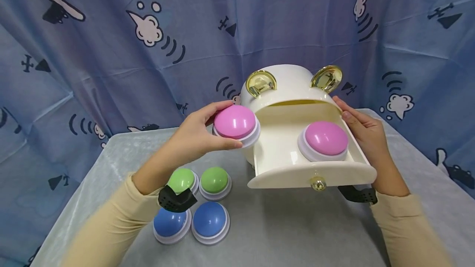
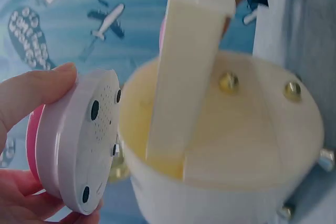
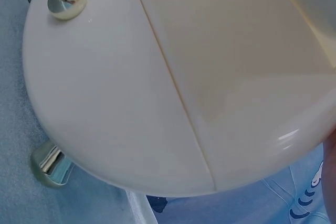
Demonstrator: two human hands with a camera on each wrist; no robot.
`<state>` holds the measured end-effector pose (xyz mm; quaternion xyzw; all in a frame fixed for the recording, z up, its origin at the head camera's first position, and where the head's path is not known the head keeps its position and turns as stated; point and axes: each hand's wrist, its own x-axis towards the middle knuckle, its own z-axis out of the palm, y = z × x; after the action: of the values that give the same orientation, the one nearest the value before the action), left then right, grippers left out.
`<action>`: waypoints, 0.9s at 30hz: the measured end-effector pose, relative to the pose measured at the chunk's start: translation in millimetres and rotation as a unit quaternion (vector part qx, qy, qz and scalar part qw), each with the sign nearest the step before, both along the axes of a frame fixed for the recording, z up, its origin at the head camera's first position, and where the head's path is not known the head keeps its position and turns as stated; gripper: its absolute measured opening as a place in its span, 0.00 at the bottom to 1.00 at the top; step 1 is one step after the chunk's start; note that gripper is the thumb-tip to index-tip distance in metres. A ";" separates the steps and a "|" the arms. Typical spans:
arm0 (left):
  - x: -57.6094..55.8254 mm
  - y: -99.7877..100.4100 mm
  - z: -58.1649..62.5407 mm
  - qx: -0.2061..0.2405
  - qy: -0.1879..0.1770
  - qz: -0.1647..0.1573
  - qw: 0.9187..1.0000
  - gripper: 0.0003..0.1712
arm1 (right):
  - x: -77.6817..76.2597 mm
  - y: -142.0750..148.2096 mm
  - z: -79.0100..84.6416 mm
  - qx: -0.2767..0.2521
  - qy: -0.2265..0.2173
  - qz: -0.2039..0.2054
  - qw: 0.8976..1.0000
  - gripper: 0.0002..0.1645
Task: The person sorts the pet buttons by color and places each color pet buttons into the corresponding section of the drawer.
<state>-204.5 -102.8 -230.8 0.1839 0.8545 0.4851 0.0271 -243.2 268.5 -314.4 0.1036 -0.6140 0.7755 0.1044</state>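
Observation:
My left hand (image 1: 200, 129) grips a pink dome push button (image 1: 235, 122) with a white base, thumb and fingers round its rim. In the left wrist view, the underside of this button's base (image 2: 94, 140) shows black feet and small holes. Just right of it, a white rounded box (image 1: 287, 79) with gold ears has its drawer (image 1: 276, 151) pulled out. A second pink button (image 1: 326, 138) sits in the drawer's right part. My right hand (image 1: 365, 133) rests against the right side of the box and drawer, its fingers fairly straight and partly hidden.
On the grey-covered table (image 1: 289, 234), left of the box, stand two green buttons (image 1: 214, 180) and two blue buttons (image 1: 209, 219). A gold knob (image 1: 318, 183) juts from the drawer front. Gold feet (image 3: 50, 163) support the box. A patterned blue curtain (image 1: 200, 32) hangs behind.

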 end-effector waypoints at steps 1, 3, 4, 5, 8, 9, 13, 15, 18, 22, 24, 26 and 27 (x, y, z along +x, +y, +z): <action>1.7 4.7 1.1 -0.001 0.003 -0.007 1.000 0.51 | 0.0 0.1 0.2 0.000 -0.001 0.000 1.000 0.27; 4.3 14.2 2.1 -0.002 0.010 -0.027 1.000 0.51 | 0.1 -0.1 0.6 -0.002 -0.003 0.000 1.000 0.27; 5.4 18.7 2.4 -0.004 0.013 -0.035 0.999 0.51 | -0.1 -0.1 0.8 -0.004 -0.003 0.001 1.000 0.27; 6.0 23.1 2.1 -0.008 0.015 -0.042 0.999 0.51 | -0.2 -0.2 1.0 -0.010 -0.002 0.004 1.000 0.26; 6.2 35.8 1.1 -0.014 0.022 -0.064 0.998 0.51 | -0.5 -0.3 1.3 -0.017 -0.003 0.009 1.000 0.26; 5.7 39.7 0.7 -0.015 0.024 -0.069 0.997 0.51 | -0.6 -0.2 1.3 -0.017 -0.003 0.010 1.000 0.27; 0.7 54.0 -1.9 -0.023 0.031 -0.083 0.996 0.50 | -1.8 0.7 0.3 -0.009 -0.001 0.006 1.000 0.26; -2.0 59.5 -3.3 -0.028 0.035 -0.089 0.995 0.50 | -2.4 0.7 -0.2 -0.007 0.002 0.006 1.000 0.25; -5.6 66.1 -5.0 -0.034 0.038 -0.095 0.994 0.50 | -3.0 0.5 -0.5 -0.013 0.012 0.011 1.000 0.24; -10.3 70.9 -7.6 -0.044 0.042 -0.105 0.993 0.50 | -2.4 -0.3 -0.9 -0.030 0.022 0.021 0.999 0.23; -12.4 71.9 -9.0 -0.050 0.042 -0.110 0.992 0.50 | -2.1 -0.4 -1.1 -0.034 0.022 0.024 0.999 0.23; -14.0 72.1 -9.7 -0.060 0.047 -0.114 0.991 0.50 | -2.3 0.0 -1.0 -0.035 0.022 0.025 0.999 0.23; -14.7 72.0 -10.0 -0.064 0.048 -0.116 0.990 0.50 | -2.7 0.3 -0.9 -0.035 0.023 0.025 0.999 0.23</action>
<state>-219.2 -30.8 -240.8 0.3027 0.8570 0.4136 0.0536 -245.9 268.8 -315.3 0.1328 -0.5811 0.7964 0.1023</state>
